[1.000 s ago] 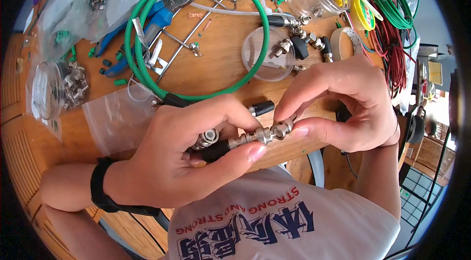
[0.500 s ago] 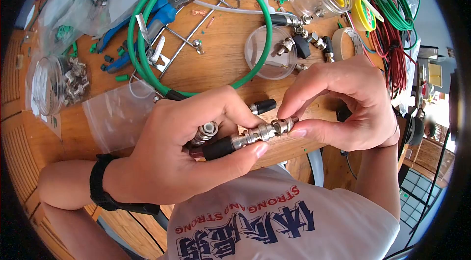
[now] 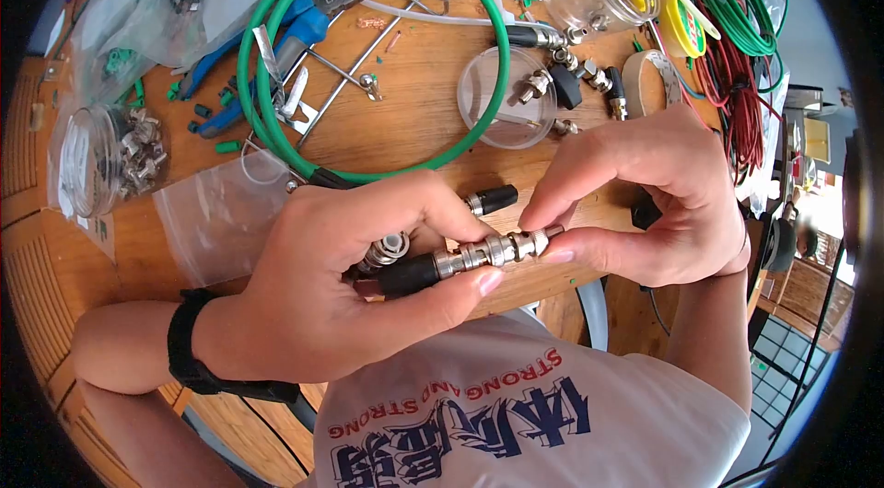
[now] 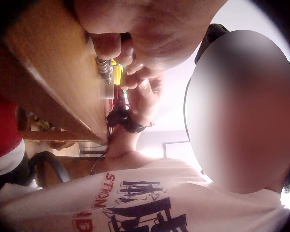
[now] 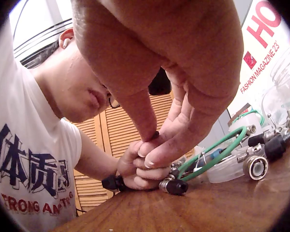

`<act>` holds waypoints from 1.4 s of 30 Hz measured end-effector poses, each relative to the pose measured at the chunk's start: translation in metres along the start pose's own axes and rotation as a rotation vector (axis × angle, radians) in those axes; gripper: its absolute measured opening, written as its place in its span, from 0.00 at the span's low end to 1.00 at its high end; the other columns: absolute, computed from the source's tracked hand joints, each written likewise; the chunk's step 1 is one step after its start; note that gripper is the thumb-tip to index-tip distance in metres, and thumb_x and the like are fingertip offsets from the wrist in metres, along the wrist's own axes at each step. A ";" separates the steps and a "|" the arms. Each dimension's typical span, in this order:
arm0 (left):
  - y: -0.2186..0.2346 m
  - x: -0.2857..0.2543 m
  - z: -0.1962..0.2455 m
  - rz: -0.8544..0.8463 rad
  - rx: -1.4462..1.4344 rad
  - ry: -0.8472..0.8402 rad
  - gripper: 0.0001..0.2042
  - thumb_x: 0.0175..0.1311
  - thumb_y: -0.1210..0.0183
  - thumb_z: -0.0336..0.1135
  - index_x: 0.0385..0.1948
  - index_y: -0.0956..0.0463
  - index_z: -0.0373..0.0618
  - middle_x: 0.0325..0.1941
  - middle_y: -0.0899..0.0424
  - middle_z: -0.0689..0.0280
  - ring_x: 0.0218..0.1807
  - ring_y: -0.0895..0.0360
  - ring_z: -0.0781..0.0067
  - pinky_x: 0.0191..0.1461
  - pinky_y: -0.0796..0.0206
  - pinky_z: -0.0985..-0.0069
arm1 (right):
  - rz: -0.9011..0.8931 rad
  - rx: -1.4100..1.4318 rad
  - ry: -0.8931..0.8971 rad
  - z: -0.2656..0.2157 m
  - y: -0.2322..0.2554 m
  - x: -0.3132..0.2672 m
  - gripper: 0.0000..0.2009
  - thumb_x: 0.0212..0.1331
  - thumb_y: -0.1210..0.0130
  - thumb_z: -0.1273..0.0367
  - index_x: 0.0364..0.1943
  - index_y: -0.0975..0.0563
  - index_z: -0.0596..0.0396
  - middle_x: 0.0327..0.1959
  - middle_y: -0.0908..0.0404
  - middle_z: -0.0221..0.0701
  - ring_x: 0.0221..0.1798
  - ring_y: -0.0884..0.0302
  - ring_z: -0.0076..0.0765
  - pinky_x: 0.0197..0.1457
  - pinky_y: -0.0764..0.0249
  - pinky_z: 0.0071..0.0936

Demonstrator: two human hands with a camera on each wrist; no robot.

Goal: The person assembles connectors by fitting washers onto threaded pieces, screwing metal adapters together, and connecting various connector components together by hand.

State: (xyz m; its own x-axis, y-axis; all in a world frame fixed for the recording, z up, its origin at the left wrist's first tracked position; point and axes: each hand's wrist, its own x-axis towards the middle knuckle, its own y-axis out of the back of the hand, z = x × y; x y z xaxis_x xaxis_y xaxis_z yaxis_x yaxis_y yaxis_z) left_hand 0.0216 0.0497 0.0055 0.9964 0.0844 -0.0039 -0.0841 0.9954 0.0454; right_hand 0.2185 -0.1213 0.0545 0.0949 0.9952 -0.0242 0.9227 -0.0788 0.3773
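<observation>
In the head view my left hand [image 3: 345, 272] grips a black-sleeved metal connector [image 3: 468, 257] between thumb and index finger. A second silver connector [image 3: 387, 249] sits within the same hand, by its curled fingers. My right hand [image 3: 658, 203] pinches a small metal connector [image 3: 529, 245] by its far end, and the two pieces meet end to end in one line. Whether they are locked together, I cannot tell. Behind the fingers lies another black-ended connector [image 3: 494, 201] on the table. In the right wrist view my right hand [image 5: 169, 63] hides most of the pinched piece.
A green cable loop [image 3: 505, 55] lies beyond my hands, over blue-handled pliers [image 3: 304, 32] and a wire rack. Around it are a clear round lid [image 3: 479, 106], several connectors, a tape roll [image 3: 649, 83], jars, and plastic bags. Red wires [image 3: 744, 124] lie at the right.
The connector in my right hand has turned and come into line against the one in my left hand; earlier its open end was tilted and showed a small gap.
</observation>
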 end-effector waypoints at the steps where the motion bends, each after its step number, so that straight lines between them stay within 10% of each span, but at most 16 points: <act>1: 0.000 0.000 0.000 -0.008 0.005 0.014 0.09 0.60 0.29 0.27 0.37 0.20 0.39 0.23 0.20 0.72 0.25 0.29 0.89 0.28 0.42 0.82 | -0.003 -0.005 0.003 0.000 0.000 0.000 0.10 0.50 0.26 0.78 0.36 0.14 0.64 0.33 0.11 0.38 0.35 0.11 0.35 0.41 0.17 0.28; 29: -0.001 -0.001 0.005 -0.139 0.043 0.040 0.11 0.70 0.35 0.36 0.41 0.24 0.38 0.22 0.23 0.69 0.23 0.30 0.85 0.29 0.41 0.80 | -0.041 -0.204 0.338 0.009 -0.009 -0.001 0.06 0.59 0.33 0.77 0.39 0.13 0.66 0.32 0.13 0.41 0.31 0.14 0.39 0.33 0.20 0.31; 31: 0.002 0.001 0.009 -0.178 0.129 0.058 0.09 0.70 0.35 0.34 0.40 0.21 0.37 0.24 0.17 0.61 0.24 0.18 0.69 0.31 0.30 0.76 | -0.041 -0.206 0.341 0.009 -0.010 -0.001 0.07 0.58 0.32 0.77 0.40 0.13 0.65 0.32 0.13 0.40 0.31 0.14 0.38 0.33 0.20 0.32; 42: -0.005 -0.001 0.004 -0.023 0.077 0.039 0.08 0.71 0.38 0.34 0.35 0.21 0.38 0.21 0.21 0.64 0.22 0.26 0.80 0.29 0.36 0.77 | 0.074 -0.364 0.428 -0.004 -0.004 -0.003 0.18 0.53 0.25 0.68 0.46 0.15 0.63 0.39 0.11 0.39 0.36 0.13 0.42 0.37 0.19 0.32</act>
State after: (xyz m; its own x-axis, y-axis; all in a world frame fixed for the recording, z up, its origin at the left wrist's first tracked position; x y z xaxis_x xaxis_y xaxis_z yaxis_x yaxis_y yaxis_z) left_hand 0.0208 0.0446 0.0096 0.9970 0.0643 -0.0442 -0.0585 0.9909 0.1215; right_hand 0.2132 -0.1242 0.0565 -0.0756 0.9287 0.3630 0.7242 -0.1991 0.6602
